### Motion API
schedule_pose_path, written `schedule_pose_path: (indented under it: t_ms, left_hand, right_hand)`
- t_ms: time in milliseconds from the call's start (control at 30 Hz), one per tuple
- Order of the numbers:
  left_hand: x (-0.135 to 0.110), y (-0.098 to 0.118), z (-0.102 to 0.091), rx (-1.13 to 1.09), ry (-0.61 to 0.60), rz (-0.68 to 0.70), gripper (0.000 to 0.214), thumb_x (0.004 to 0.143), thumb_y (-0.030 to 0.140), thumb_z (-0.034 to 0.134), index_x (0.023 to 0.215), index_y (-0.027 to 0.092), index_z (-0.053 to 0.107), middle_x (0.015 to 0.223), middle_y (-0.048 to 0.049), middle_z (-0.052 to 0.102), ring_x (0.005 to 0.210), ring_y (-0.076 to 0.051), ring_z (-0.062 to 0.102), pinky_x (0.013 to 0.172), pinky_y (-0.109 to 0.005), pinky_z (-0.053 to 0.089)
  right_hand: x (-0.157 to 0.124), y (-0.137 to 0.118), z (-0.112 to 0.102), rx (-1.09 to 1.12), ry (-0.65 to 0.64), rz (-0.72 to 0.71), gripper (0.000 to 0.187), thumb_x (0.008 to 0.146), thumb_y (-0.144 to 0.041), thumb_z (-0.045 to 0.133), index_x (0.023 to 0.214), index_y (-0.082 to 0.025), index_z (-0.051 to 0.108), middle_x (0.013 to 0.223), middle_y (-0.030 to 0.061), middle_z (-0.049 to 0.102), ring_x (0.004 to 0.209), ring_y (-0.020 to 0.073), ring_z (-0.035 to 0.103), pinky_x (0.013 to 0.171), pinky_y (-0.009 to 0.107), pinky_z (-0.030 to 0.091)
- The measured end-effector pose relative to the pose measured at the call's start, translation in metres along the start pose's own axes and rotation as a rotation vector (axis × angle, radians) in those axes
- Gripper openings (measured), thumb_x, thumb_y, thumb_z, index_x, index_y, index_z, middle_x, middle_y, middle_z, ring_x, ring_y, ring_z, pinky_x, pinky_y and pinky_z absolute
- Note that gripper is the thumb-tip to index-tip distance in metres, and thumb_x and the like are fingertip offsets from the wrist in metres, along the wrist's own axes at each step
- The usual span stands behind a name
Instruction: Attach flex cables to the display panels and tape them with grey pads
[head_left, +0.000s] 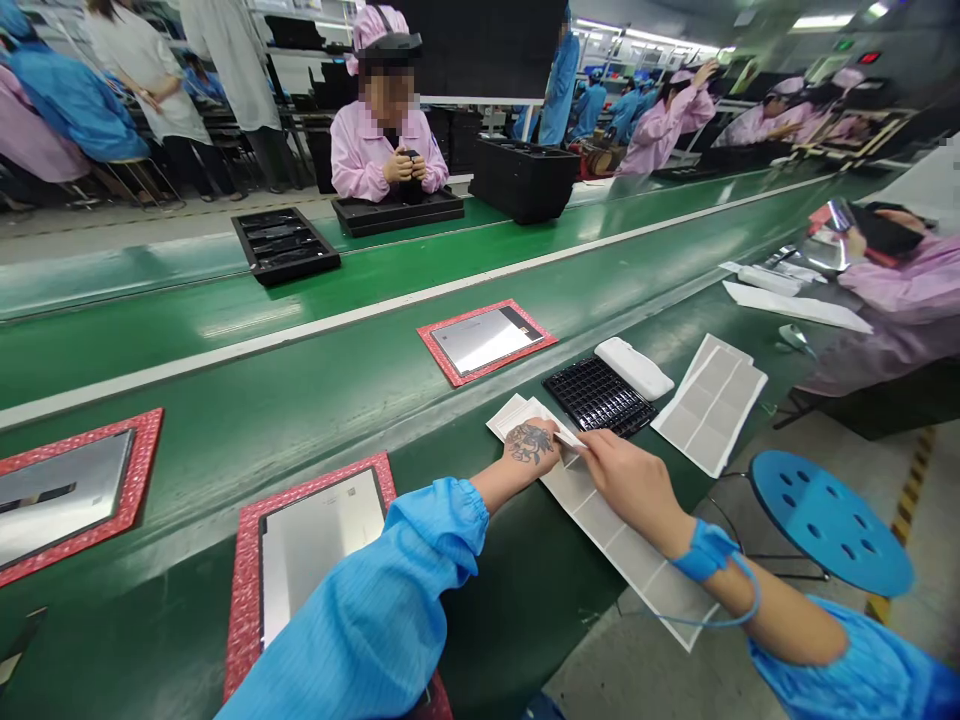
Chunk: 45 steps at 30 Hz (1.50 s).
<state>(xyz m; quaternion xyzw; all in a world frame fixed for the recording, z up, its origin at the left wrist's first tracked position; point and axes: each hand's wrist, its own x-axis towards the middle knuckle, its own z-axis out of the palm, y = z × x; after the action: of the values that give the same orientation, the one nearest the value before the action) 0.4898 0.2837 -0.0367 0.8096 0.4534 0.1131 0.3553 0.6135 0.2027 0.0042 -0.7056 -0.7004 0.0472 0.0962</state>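
Note:
A long white sheet with grey rectangular patches (pixel 626 550), which looks like a sticker sheet, slants under both hands and hangs past the table's near edge. My left hand (pixel 529 446) is closed on the sheet's upper part, its fingers mostly hidden behind the hand. Thumb and fingers of my right hand (pixel 634 485) pinch the folded-up edge of the sheet, close beside the left. Just beyond them lies a black gridded tray (pixel 596 395). Below my left forearm is a silver display panel (pixel 319 550) on a red pad (pixel 247 600).
More panels on red pads lie at centre (pixel 487 340) and left (pixel 67 485). Right of the tray are a white pouch (pixel 634 368) and more patched sheets (pixel 709 405). A co-worker (pixel 390 150) sits across the green line; a blue stool (pixel 829 520) stands at right.

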Motion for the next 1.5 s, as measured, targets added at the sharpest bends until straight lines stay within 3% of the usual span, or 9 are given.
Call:
schedule_pose_path:
  t_ms: [133, 433, 667, 867, 1033, 1133, 1300, 1400, 1500]
  left_hand:
    - [-0.001, 0.002, -0.001, 0.018, -0.011, -0.015, 0.026, 0.083, 0.019, 0.049, 0.101, 0.015, 0.067, 0.104, -0.0127, 0.067, 0.101, -0.025, 0.061, 0.089, -0.034, 0.047]
    - [-0.005, 0.009, -0.005, 0.02, -0.01, -0.051, 0.025, 0.083, 0.018, 0.048, 0.1, 0.014, 0.067, 0.105, -0.0132, 0.067, 0.103, -0.025, 0.06, 0.09, -0.035, 0.047]
    - [-0.005, 0.011, -0.001, -0.091, 0.01, -0.076, 0.025, 0.08, 0.014, 0.05, 0.1, 0.013, 0.065, 0.102, -0.0152, 0.066, 0.105, -0.028, 0.059, 0.091, -0.039, 0.046]
    - [-0.004, -0.005, -0.004, -0.358, 0.056, -0.097, 0.06, 0.077, 0.004, 0.046, 0.134, 0.022, 0.041, 0.105, -0.0049, 0.063, 0.09, -0.015, 0.063, 0.08, -0.027, 0.052]
    - [-0.001, -0.013, -0.005, -0.551, 0.045, -0.202, 0.051, 0.084, 0.004, 0.044, 0.131, 0.024, 0.039, 0.115, -0.0048, 0.057, 0.08, -0.009, 0.064, 0.068, -0.02, 0.053]
    - [0.006, -0.013, -0.009, -0.589, -0.05, -0.275, 0.03, 0.09, 0.02, 0.054, 0.119, 0.017, 0.051, 0.109, -0.0066, 0.06, 0.082, -0.013, 0.062, 0.069, -0.028, 0.055]
    - [0.014, -0.011, -0.022, -0.613, -0.173, -0.34, 0.032, 0.09, 0.034, 0.056, 0.115, 0.015, 0.056, 0.111, -0.0079, 0.06, 0.093, -0.019, 0.061, 0.079, -0.038, 0.054]
    - [0.005, -0.007, -0.032, -0.673, -0.169, -0.307, 0.026, 0.09, 0.031, 0.057, 0.109, 0.014, 0.058, 0.101, -0.0057, 0.063, 0.078, -0.014, 0.062, 0.068, -0.031, 0.054]
    - [-0.023, -0.005, -0.049, -0.772, -0.093, -0.216, 0.017, 0.087, 0.024, 0.057, 0.1, 0.015, 0.061, 0.09, -0.0014, 0.065, 0.05, -0.004, 0.051, 0.048, -0.019, 0.043]
  right_hand:
    - [-0.005, -0.006, 0.011, -0.358, 0.093, -0.127, 0.021, 0.091, -0.023, 0.047, 0.084, -0.017, 0.066, 0.084, 0.0074, 0.069, 0.078, 0.0191, 0.061, 0.058, 0.028, 0.033]
    - [0.002, -0.019, 0.011, -0.443, 0.073, -0.098, 0.025, 0.086, -0.006, 0.044, 0.076, -0.016, 0.064, 0.076, 0.0088, 0.067, 0.075, 0.0191, 0.061, 0.057, 0.028, 0.034]
    - [0.021, -0.028, 0.007, -0.472, -0.015, -0.028, 0.017, 0.084, -0.009, 0.051, 0.075, -0.012, 0.064, 0.073, 0.0122, 0.067, 0.069, 0.0211, 0.066, 0.052, 0.026, 0.037]
    - [0.025, -0.025, 0.004, -0.487, -0.008, -0.07, 0.02, 0.082, -0.004, 0.049, 0.076, -0.013, 0.066, 0.075, 0.0114, 0.066, 0.068, 0.0208, 0.066, 0.051, 0.026, 0.04]
    - [0.013, -0.024, 0.009, -0.482, 0.083, -0.21, 0.025, 0.083, -0.003, 0.046, 0.08, -0.016, 0.068, 0.095, 0.0126, 0.066, 0.091, 0.0244, 0.06, 0.076, 0.035, 0.049]
    - [-0.001, -0.018, 0.013, -0.469, 0.131, -0.351, 0.03, 0.084, -0.003, 0.043, 0.078, -0.019, 0.068, 0.102, 0.0088, 0.067, 0.096, 0.0214, 0.057, 0.1, 0.043, 0.04]
    - [-0.044, -0.012, -0.003, -0.381, 0.474, -0.652, 0.029, 0.088, -0.007, 0.043, 0.076, -0.02, 0.066, 0.094, 0.0062, 0.067, 0.089, 0.0182, 0.057, 0.102, 0.044, 0.038]
    - [-0.066, -0.021, -0.026, -0.195, 0.488, -0.475, 0.022, 0.09, -0.021, 0.048, 0.075, -0.022, 0.064, 0.087, 0.0059, 0.066, 0.083, 0.0194, 0.057, 0.089, 0.041, 0.045]
    - [-0.075, -0.037, -0.044, 0.092, 0.324, -0.289, 0.026, 0.091, -0.032, 0.047, 0.069, -0.022, 0.058, 0.075, 0.0041, 0.062, 0.073, 0.0187, 0.057, 0.069, 0.034, 0.047]
